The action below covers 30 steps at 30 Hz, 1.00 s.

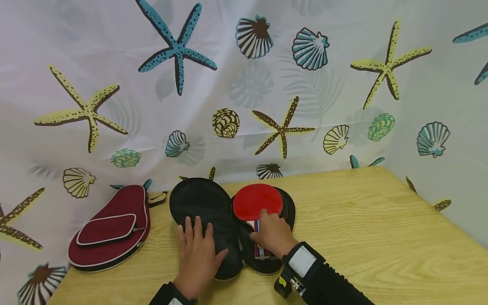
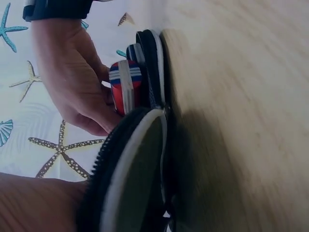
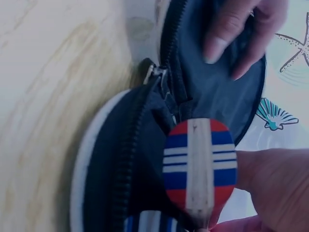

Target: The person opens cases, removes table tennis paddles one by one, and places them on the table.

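the right hand (image 1: 273, 235) pinches a red-faced paddle (image 1: 256, 200) over the right half of an open black case (image 1: 200, 197); the left hand (image 1: 198, 258), fingers apart, lies over the other half. the wrist views alone show the paddle's rounded, striped butt end (image 3: 200, 162), a second striped handle (image 3: 150, 222) nearby, and coarse zipper teeth (image 3: 126, 159). the surface (image 1: 373, 220) shows pale, wavy wood grain.

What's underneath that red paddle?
Beneath the red paddle, a second paddle lies in the open black case; its striped handle end shows. Most of the lower paddle's blade is covered.
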Each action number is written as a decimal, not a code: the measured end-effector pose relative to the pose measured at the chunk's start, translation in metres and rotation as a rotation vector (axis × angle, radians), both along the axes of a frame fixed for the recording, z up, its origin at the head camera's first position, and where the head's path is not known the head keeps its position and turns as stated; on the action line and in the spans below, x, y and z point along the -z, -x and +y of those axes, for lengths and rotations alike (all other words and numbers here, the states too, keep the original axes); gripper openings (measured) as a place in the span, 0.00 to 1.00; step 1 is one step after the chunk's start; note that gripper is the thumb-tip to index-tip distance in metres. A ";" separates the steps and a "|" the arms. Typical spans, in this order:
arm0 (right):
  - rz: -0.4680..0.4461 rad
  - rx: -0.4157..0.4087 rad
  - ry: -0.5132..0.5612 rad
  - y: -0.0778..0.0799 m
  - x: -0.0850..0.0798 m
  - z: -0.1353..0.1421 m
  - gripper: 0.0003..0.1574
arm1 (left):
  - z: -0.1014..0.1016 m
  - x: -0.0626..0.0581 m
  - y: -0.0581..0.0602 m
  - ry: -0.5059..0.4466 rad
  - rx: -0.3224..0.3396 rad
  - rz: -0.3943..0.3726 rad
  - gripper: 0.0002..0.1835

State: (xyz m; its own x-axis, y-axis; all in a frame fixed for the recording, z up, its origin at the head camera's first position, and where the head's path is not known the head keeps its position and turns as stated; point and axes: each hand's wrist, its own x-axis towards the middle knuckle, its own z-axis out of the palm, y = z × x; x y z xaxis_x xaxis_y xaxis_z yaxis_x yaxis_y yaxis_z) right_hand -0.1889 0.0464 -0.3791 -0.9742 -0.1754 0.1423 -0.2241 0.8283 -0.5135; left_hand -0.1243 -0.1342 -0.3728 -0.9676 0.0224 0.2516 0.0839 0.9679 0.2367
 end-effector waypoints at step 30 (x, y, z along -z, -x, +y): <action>-0.006 -0.134 0.005 0.000 -0.005 0.029 0.18 | -0.019 0.016 0.024 0.024 0.174 -0.243 0.46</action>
State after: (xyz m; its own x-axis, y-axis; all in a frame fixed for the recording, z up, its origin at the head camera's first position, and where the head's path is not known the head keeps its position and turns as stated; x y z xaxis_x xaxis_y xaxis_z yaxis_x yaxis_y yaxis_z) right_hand -0.1894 0.0758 -0.3744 -0.9430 -0.3032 0.1375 -0.3293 0.7884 -0.5196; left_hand -0.1485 -0.1527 -0.3884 -0.9805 0.1963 0.0100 0.1926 0.9497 0.2471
